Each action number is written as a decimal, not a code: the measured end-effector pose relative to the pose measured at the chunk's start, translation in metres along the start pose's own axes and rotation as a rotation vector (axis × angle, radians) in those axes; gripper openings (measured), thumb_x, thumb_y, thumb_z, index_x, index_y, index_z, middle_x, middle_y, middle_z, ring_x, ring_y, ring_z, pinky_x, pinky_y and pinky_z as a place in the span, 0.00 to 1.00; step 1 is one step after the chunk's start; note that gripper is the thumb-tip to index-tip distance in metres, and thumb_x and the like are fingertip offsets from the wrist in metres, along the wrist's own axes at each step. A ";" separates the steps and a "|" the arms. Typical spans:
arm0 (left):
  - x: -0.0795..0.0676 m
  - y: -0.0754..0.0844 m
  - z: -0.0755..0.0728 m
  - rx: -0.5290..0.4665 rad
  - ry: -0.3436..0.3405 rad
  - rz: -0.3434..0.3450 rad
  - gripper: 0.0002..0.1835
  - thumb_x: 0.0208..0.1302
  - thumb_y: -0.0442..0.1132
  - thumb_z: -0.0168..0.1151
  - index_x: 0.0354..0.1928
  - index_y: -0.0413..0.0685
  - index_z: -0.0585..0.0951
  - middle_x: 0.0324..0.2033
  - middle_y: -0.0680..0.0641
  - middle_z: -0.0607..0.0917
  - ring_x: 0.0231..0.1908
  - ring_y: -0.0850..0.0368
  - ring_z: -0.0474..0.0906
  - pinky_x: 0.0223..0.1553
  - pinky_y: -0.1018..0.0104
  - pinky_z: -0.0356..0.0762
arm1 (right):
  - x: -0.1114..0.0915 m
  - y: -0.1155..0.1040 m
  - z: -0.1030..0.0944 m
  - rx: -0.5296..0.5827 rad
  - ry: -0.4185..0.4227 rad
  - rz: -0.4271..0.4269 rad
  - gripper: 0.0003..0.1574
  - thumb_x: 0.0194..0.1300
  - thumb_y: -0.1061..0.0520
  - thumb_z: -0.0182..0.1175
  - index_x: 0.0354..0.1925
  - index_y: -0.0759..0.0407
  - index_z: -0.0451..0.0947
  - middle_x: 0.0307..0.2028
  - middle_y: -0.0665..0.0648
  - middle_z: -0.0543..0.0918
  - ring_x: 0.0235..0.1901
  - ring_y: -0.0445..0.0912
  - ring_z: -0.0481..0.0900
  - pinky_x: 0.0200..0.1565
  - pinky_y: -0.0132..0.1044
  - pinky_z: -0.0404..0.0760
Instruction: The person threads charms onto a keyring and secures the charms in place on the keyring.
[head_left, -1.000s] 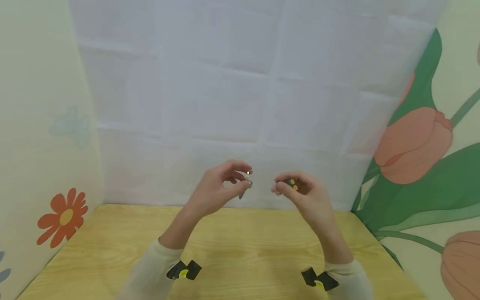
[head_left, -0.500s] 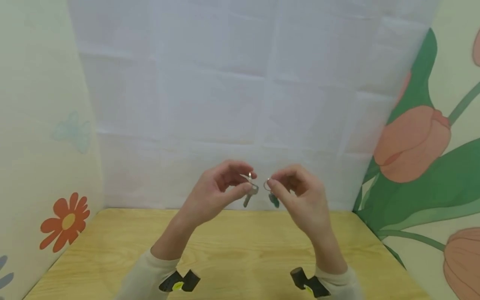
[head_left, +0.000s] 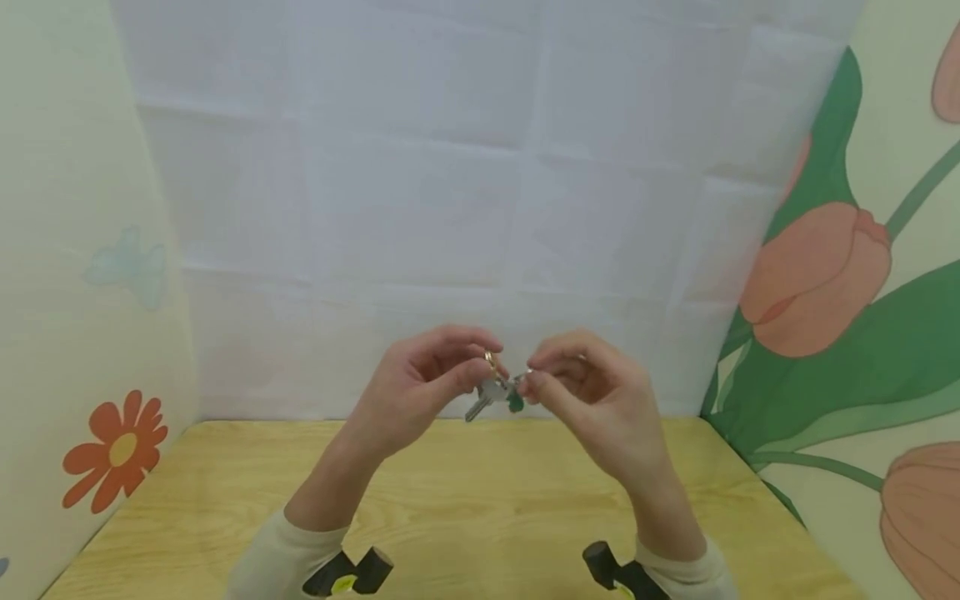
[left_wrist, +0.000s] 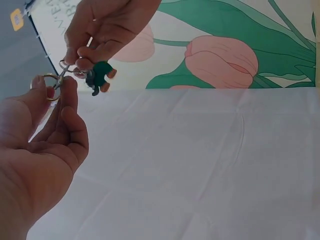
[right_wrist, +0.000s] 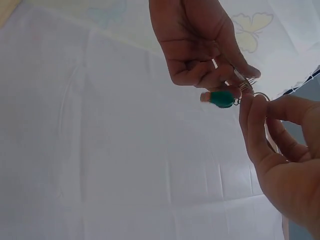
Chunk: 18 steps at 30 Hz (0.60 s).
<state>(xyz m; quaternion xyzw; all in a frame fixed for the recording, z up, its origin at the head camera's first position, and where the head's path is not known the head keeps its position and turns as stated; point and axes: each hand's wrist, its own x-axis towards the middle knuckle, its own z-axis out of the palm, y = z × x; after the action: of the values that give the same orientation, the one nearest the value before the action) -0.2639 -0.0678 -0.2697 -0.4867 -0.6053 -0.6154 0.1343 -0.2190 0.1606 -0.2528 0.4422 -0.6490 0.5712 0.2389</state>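
My left hand (head_left: pixel 401 396) pinches a gold-coloured ring (head_left: pixel 489 359) between thumb and fingers. From it a silver key (head_left: pixel 478 407) hangs, slanting down to the left. Facing it, my right hand (head_left: pixel 600 408) pinches a thin silver key ring (right_wrist: pixel 263 94). A small green charm (left_wrist: pixel 102 73) with orange feet dangles from that ring; its dark part looks like an animal's head. Both hands are held in the air, fingertips nearly meeting. In the left wrist view the two rings overlap close together; whether they are linked I cannot tell. Fingertips hide part of each ring.
Below the hands lies a light wood table (head_left: pixel 480 500). A white creased cloth (head_left: pixel 412 208) hangs behind it. Flower-printed panels stand at the left (head_left: pixel 75 292) and right (head_left: pixel 907 350). Black wrist mounts (head_left: pixel 348 575) are strapped over the pale sleeves (head_left: pixel 285 554).
My right hand has moved left, bringing the silver ring and green charm up to the key. The charm, mostly within the right hand a second ago, now hangs beside the key.
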 end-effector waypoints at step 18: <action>-0.001 0.006 0.012 -0.089 0.006 0.057 0.06 0.73 0.35 0.62 0.47 0.41 0.79 0.32 0.42 0.85 0.26 0.48 0.80 0.29 0.58 0.81 | 0.000 -0.005 0.012 -0.176 0.081 -0.190 0.11 0.61 0.76 0.64 0.39 0.65 0.81 0.27 0.55 0.80 0.19 0.43 0.72 0.19 0.31 0.69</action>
<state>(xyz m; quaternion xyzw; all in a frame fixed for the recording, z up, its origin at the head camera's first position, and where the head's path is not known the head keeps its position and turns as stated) -0.2536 -0.0593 -0.2689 -0.5072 -0.5629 -0.6392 0.1317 -0.2124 0.1491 -0.2536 0.4556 -0.6417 0.5042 0.3557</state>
